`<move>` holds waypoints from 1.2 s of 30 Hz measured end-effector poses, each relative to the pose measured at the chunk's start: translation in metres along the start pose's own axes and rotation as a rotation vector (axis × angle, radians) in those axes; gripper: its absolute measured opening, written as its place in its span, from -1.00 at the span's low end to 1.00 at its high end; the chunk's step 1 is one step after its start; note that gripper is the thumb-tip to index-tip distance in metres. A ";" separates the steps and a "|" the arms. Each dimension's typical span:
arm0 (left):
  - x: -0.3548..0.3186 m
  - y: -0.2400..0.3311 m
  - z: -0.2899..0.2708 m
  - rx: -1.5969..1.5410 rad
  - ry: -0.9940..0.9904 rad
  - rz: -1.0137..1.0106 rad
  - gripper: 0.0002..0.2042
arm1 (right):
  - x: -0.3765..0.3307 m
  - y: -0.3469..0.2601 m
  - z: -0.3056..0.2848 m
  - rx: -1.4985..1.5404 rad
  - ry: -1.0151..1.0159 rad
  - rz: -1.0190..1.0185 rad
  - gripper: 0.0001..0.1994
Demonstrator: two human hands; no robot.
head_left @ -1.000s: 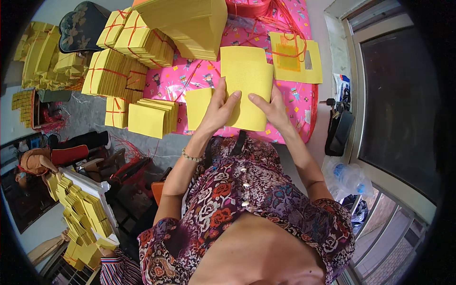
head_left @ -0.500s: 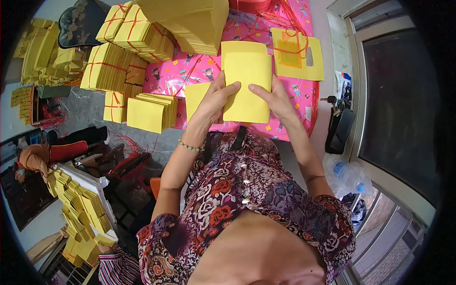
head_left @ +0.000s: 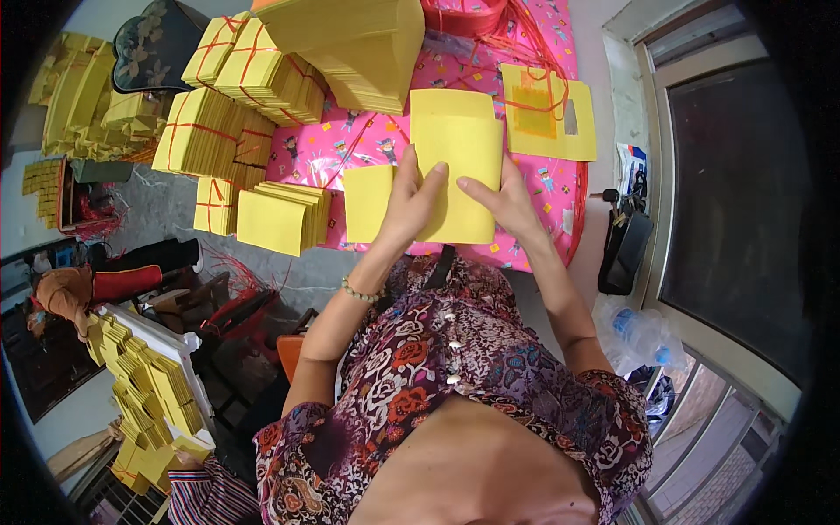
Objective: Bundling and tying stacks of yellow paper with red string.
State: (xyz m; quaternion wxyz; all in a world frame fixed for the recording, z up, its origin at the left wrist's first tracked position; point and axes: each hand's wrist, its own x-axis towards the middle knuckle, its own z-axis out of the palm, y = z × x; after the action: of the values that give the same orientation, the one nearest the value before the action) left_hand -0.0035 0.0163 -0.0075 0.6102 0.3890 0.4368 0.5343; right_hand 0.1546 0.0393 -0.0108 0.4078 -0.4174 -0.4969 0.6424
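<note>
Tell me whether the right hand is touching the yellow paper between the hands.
Touching: the head view shows the right hand with its thumb lying on the yellow paper.

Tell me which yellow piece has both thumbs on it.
The tall plain yellow piece between the left hand and right hand; no thumb rests on the shorter piece at its left or the orange-patched piece to its upper right.

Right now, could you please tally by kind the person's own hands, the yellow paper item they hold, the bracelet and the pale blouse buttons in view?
Own hands, left hand and right hand: 2
Yellow paper item, sheets not countable: 1
Beaded bracelet: 1
Pale blouse buttons: 3
Total: 7
</note>
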 end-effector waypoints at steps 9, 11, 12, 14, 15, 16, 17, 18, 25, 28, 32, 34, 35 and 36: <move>-0.015 -0.005 0.004 0.146 -0.019 0.146 -0.58 | -0.013 -0.003 -0.001 -0.058 -0.040 -0.073 -0.50; -0.017 -0.001 0.006 0.079 -0.031 0.127 -0.57 | -0.015 -0.005 0.000 -0.059 -0.041 -0.078 -0.51; -0.017 0.001 0.007 0.078 -0.031 0.127 -0.57 | -0.016 -0.007 0.001 0.025 -0.003 -0.077 -0.56; -0.019 0.006 0.008 0.057 -0.035 0.132 -0.56 | -0.015 -0.012 0.003 0.109 0.034 -0.076 -0.60; -0.020 0.007 0.008 0.056 -0.034 0.131 -0.56 | -0.013 -0.015 0.003 0.107 0.047 -0.100 -0.65; -0.021 0.009 0.008 0.066 -0.028 0.119 -0.55 | -0.012 -0.016 0.004 0.105 0.062 -0.125 -0.69; -0.021 0.009 0.008 0.076 -0.021 0.106 -0.54 | -0.012 -0.016 0.005 0.106 0.064 -0.124 -0.69; -0.022 0.009 0.007 0.076 -0.022 0.103 -0.54 | -0.013 -0.015 0.006 0.096 0.082 -0.127 -0.71; -0.025 0.006 0.005 0.043 0.000 0.119 -0.60 | -0.008 -0.020 0.005 0.053 0.133 -0.158 -0.74; -0.024 0.002 0.002 0.025 -0.005 0.079 -0.59 | -0.001 -0.019 0.000 0.036 0.142 -0.091 -0.77; -0.026 -0.002 -0.001 0.007 0.051 0.058 -0.58 | 0.001 -0.014 -0.004 -0.003 0.126 -0.068 -0.78; -0.026 0.000 -0.004 -0.008 0.053 0.018 -0.58 | 0.002 -0.010 -0.012 -0.008 0.116 -0.059 -0.78; -0.026 0.001 -0.006 -0.023 0.054 -0.019 -0.59 | 0.002 -0.008 -0.012 -0.008 0.118 -0.057 -0.78; -0.027 0.002 -0.006 -0.023 0.053 -0.022 -0.59 | 0.002 -0.006 -0.012 -0.014 0.107 -0.050 -0.78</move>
State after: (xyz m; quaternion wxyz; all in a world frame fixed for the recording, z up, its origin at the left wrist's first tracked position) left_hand -0.0115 -0.0106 -0.0046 0.6086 0.3628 0.4512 0.5426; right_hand 0.1654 0.0460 -0.0069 0.4469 -0.4413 -0.4892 0.6052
